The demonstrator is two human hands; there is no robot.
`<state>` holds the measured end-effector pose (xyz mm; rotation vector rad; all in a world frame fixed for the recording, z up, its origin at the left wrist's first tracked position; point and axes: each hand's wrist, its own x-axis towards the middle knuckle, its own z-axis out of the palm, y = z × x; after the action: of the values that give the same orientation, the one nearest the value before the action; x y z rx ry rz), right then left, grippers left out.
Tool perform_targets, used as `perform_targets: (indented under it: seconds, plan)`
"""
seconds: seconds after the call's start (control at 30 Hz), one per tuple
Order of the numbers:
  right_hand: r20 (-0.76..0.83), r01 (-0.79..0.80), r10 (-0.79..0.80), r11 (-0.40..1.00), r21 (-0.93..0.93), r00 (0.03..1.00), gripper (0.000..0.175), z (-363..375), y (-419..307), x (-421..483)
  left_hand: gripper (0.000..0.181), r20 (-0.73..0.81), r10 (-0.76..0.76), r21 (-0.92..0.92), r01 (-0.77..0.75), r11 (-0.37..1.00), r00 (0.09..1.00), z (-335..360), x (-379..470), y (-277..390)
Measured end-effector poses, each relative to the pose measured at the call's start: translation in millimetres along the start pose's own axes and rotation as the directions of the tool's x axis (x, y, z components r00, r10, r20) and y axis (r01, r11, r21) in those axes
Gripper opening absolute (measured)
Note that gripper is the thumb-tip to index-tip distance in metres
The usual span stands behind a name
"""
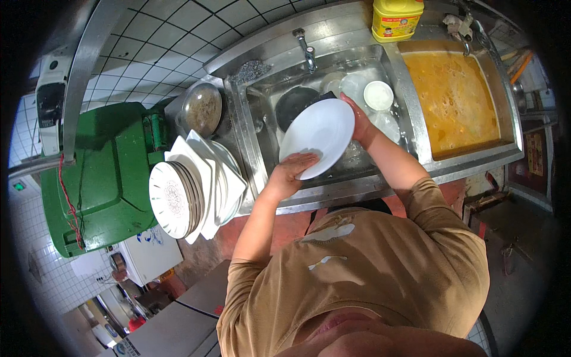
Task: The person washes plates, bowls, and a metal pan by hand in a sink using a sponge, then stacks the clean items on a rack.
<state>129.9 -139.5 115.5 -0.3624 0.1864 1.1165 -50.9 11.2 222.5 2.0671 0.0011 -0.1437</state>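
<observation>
A white oval plate (323,129) is held tilted over the left sink basin (258,151). My left hand (292,172) grips its lower left edge, with fingers lying on the plate's face. At the upper right edge, my right hand (358,119) has hold of the rim, and its fingers are partly hidden behind the plate. Below in the basin are a dark round pan or dish (294,105), partly covered by the plate, a small white bowl (378,95) and several submerged dishes (386,127). The faucet (309,56) stands behind them.
Stacked plates (174,201) lean on the left ledge, near a metal bowl (203,109). Further left is a green wheeled bin (102,187). Orange, foamy liquid (450,102) fills the right basin. A yellow jug (397,20) stands on the back ledge.
</observation>
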Motion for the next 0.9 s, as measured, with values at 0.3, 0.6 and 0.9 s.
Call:
perform_targets:
  seconds: [0.3, 0.6, 0.9]
  plan:
    - [-0.17, -0.021, -0.023, 0.967, -0.254, 0.985, 0.044, -10, -2, -29, 0.068, -0.598, 0.197, 0.294, -0.017, 0.956, 0.777, 7, -10, -13]
    - [-0.189, 0.073, -0.13, 0.957, -0.281, 0.973, 0.043, -21, 24, -14, 0.05, -0.05, -0.427, -0.99, 0.012, 0.141, 0.903, 18, -16, -41]
    - [-0.275, -0.527, -0.528, -0.416, -0.741, 0.804, 0.037, -147, 35, 14, 0.053, -0.075, -0.615, -0.995, -0.014, 0.103, 0.785, 11, -28, -56]
